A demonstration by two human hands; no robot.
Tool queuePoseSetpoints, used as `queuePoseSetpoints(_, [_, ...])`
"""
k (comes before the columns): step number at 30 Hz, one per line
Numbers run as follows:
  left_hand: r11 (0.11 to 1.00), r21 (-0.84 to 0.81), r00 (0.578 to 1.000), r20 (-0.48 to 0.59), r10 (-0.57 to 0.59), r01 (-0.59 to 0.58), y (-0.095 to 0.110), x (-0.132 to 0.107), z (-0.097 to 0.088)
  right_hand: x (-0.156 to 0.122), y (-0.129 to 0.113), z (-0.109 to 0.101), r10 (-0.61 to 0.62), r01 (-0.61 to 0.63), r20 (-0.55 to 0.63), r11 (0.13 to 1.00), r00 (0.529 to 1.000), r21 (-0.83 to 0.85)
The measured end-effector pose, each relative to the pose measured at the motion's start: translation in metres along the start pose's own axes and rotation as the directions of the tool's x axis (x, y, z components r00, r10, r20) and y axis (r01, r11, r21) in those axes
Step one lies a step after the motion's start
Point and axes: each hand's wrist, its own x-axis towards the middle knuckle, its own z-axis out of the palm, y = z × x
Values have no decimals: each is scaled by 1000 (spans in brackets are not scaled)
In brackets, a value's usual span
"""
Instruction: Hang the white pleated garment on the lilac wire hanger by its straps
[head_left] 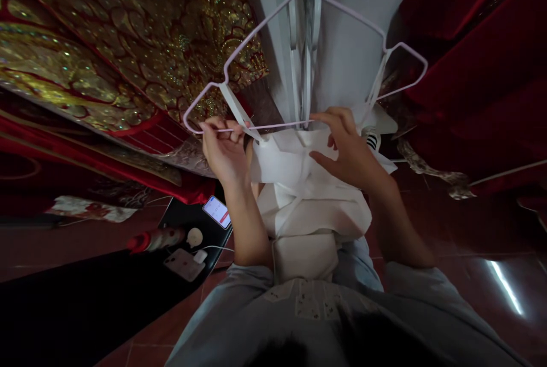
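In left hand (225,153), lilac hanger (280,125).

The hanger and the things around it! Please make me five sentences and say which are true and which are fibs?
1. White straps loop over the hanger. True.
2. The right hand is squeezed into a fist. False: its thumb and fingers are spread apart.
3. The left hand touches the hanger's bottom bar. True.
4. The phone with the lit screen lies on the floor. False: it lies on a black surface.
5. Glittery gold cloth shows on the picture's left. True.
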Motion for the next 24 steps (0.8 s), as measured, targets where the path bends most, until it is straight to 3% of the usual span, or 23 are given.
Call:
queuePoseSetpoints(2, [999, 44, 998, 64, 16, -19, -4, -10, -3, -2, 7, 10, 15, -14, -80, 1000, 997, 12])
queuePoseSetpoints(5, [962, 267, 968, 251, -7, -62, 0, -26, -9, -2, 14, 18, 7, -1, -139, 999, 990, 43])
queuePoseSetpoints(7, [914, 396, 940, 336, -54, -89, 14, -33, -11, 0, 15, 22, 5, 3, -143, 998, 990, 55])
queuePoseSetpoints(9, [918, 385, 930, 362, -59, -92, 33, -33, -11, 0, 14, 25, 0, 9, -144, 998, 990, 62])
queuePoseSetpoints(12, [991, 130, 947, 322, -8, -35, 61, -17, -10, -1, 14, 26, -8, 19, -157, 998, 988, 65])
queuePoseSetpoints(15, [995, -84, 984, 167, 60, -46, 70, 7, -14, -3, 15, 21, -12, 20, -170, 999, 985, 50])
queuePoseSetpoints(18, [988, 4, 984, -84, 157, -157, 56, 20, -20, -4, 16, 15, -14, 22, -185, 999, 983, 40])
queuePoseSetpoints(20, [981, 125, 969, -183, 167, -145, 39, 16, -22, -4, 13, 15, -29, 38, -186, 998, 982, 47])
queuePoseSetpoints(22, [982, 174, 981, -159, 108, -80, 24, 4, -19, -5, 10, 17, -48, 60, -169, 996, 984, 64])
queuePoseSetpoints(24, [992, 123, 999, -34, 30, -25, 14, -12, -11, -8, 9, 22, -64, 78, -154, 993, 986, 84])
